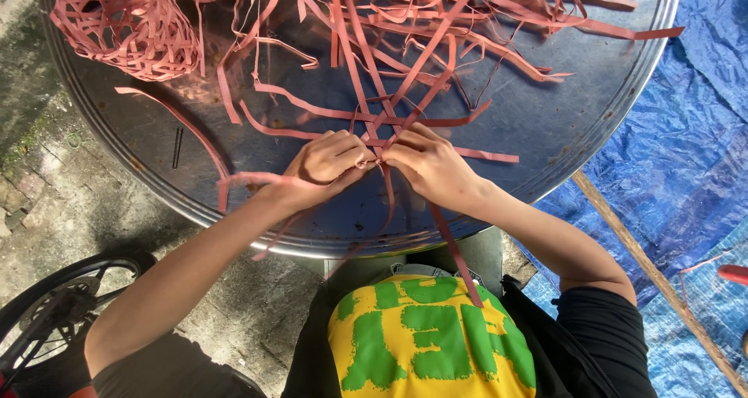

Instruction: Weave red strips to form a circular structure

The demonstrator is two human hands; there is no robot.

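- While my left hand (327, 160) and right hand (425, 160) pinch crossing pink strips (389, 121) on the round metal tabletop (545, 117), I keep them flat and tight.

Two hands — the left hand (327, 162) and the right hand (427, 164). One round metal tray (561, 125). One woven basket (128, 25). Pink strips (436, 35) — too many and too tangled to count. One blue tarp (686, 156), one wooden stick (654, 277), one wheel (58, 308).
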